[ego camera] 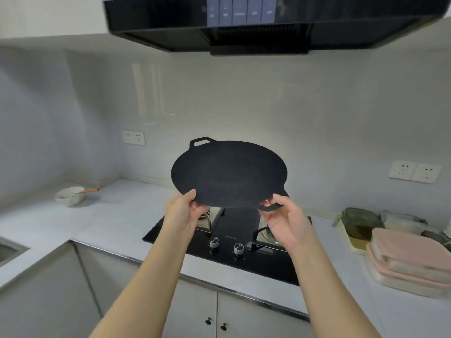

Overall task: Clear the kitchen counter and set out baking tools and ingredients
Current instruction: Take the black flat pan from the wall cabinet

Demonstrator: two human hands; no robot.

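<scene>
A flat round black griddle pan (pixel 229 173) with two loop handles is held up in the air above the black gas hob (pixel 234 254), tilted toward me. My left hand (pixel 184 212) pinches its near left rim, thumb on top. My right hand (pixel 284 219) grips the near right loop handle. The far handle points to the back wall.
A white bowl (pixel 69 196) with an orange-handled utensil sits at the back left of the pale counter (pixel 117 223). Stacked pink-lidded containers (pixel 410 262) and a green glass dish (pixel 361 223) crowd the right. A sink edge (pixel 9 252) shows at far left. The range hood (pixel 256 25) hangs overhead.
</scene>
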